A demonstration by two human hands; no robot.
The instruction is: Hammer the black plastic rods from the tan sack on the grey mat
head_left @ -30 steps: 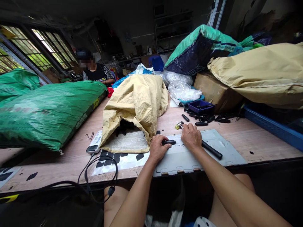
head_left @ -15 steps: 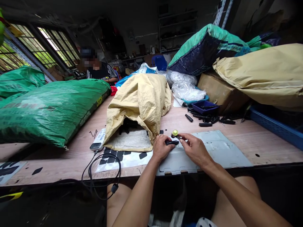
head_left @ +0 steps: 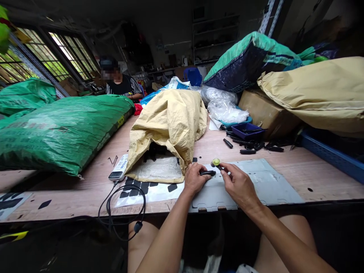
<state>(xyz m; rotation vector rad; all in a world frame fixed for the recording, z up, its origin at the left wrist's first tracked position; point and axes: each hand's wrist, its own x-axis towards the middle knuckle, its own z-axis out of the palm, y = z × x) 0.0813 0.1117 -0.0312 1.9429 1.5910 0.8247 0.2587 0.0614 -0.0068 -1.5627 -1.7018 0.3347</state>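
Note:
My left hand [head_left: 195, 179] rests on the grey board [head_left: 270, 182], its fingers closed on a slim black handle-like piece [head_left: 208, 173] that lies across the board and points right. In my right hand [head_left: 238, 185] is a small hammer [head_left: 216, 162] with a round yellow-green face, gripped by its short dark handle between thumb and fingers. The hammer's head is raised just above and beyond the black piece, apart from it. Close to my left hand, the open mouth of a beige sack [head_left: 170, 125] shows dark items inside, which I cannot make out.
Several loose black pieces [head_left: 247, 151] lie around a small blue tray [head_left: 248, 131]. A blue basket [head_left: 332, 151] stands at the right. Left of the sack are a white device [head_left: 121, 167] and a coiled cable [head_left: 125, 204]. Green sacks [head_left: 62, 129] fill the left; a person [head_left: 122, 83] sits beyond.
My right hand has moved slightly right, taking the hammer with it and tilting the head away from the black piece. My left hand keeps its hold on the piece.

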